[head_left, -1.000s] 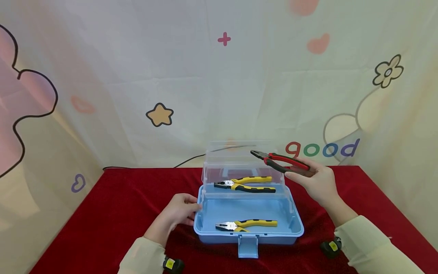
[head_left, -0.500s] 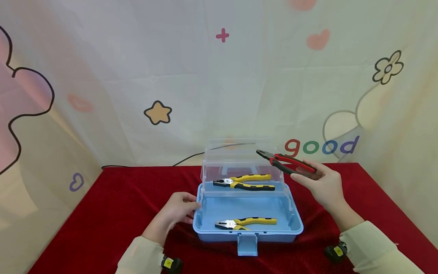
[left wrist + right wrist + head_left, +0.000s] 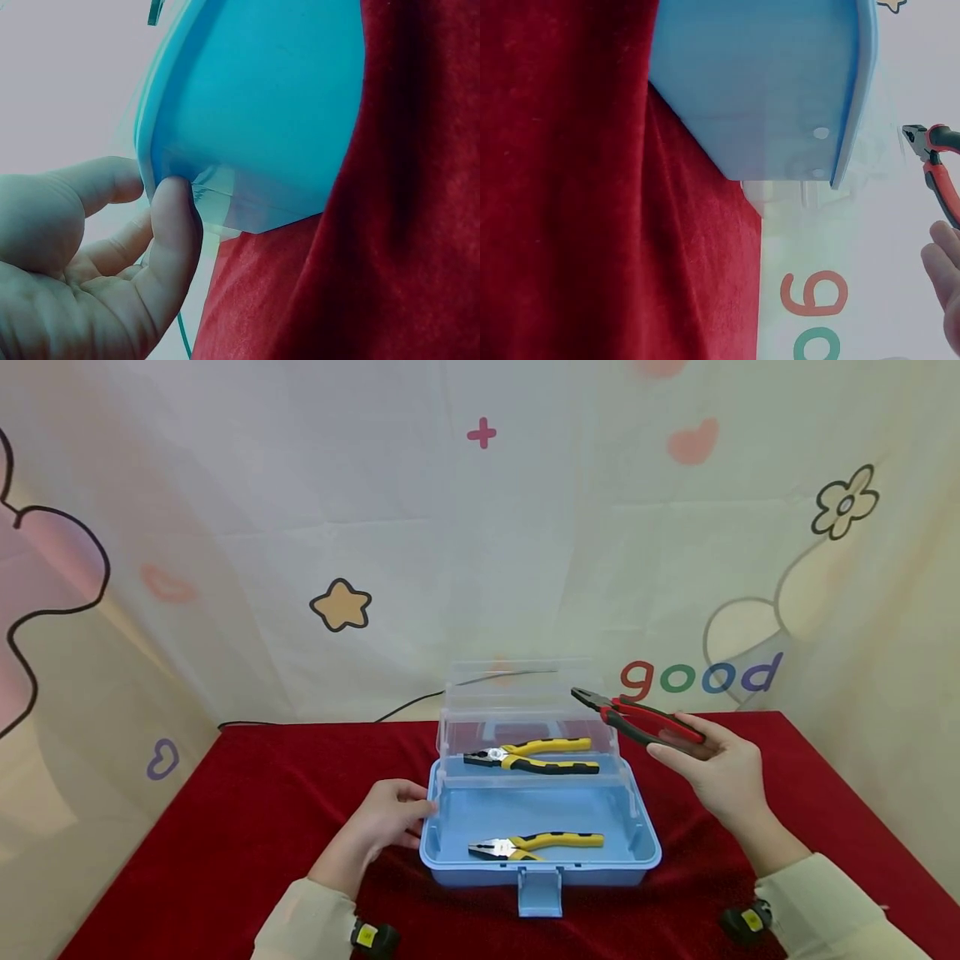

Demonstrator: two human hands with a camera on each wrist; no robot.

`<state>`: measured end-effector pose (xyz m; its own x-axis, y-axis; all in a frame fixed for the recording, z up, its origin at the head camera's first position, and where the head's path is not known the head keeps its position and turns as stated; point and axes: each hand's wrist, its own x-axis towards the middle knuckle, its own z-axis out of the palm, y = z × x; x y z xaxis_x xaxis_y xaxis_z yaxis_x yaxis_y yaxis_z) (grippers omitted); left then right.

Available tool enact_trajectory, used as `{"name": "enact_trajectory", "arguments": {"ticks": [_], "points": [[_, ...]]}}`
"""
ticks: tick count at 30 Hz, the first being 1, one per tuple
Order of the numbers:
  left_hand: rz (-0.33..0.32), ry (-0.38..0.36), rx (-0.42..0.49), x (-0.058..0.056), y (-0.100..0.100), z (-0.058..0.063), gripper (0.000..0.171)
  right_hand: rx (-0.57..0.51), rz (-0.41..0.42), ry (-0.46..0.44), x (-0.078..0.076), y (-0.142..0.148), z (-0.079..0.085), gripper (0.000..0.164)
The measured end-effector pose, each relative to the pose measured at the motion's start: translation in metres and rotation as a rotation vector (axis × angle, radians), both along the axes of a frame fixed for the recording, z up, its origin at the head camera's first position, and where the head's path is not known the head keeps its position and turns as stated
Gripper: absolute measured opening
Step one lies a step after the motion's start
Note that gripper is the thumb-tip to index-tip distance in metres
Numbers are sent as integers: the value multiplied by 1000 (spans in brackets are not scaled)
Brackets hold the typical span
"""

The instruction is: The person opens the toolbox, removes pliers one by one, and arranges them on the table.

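Note:
In the head view my right hand (image 3: 723, 772) holds red-and-black combination pliers (image 3: 637, 717) by the handles, raised above the right back of a blue toolbox (image 3: 540, 875). Their jaws point left, and the handles are spread a little. My left hand (image 3: 386, 818) pinches the toolbox's left rim; the left wrist view shows its fingertips (image 3: 178, 217) at the edge. Inside the box lie yellow-and-black pliers (image 3: 555, 840), partly hidden by the front wall. A second yellow-and-black pair (image 3: 551, 767) rests on the clear raised tray at the back.
A clear lid (image 3: 525, 702) stands raised behind the toolbox. The latch (image 3: 540, 893) hangs down at the front. Dark red cloth (image 3: 285, 827) covers the table. Behind it hangs a printed curtain (image 3: 420, 568), and a thin black cable (image 3: 408, 702) runs along the table's back.
My right hand has drawn the red-and-black pliers a little to the right, away from the box's middle. The left hand keeps its place on the rim. The head view has shifted slightly.

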<state>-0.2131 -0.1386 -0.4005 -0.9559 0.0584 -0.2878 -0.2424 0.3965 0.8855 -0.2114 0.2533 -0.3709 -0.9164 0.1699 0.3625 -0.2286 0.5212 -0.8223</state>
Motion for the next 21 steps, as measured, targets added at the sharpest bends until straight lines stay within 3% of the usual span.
{"name": "enact_trajectory", "arguments": {"ticks": [21], "points": [[-4,8,19,0,0,-2,28,-73,-76,10,15,17,-10,60]]}}
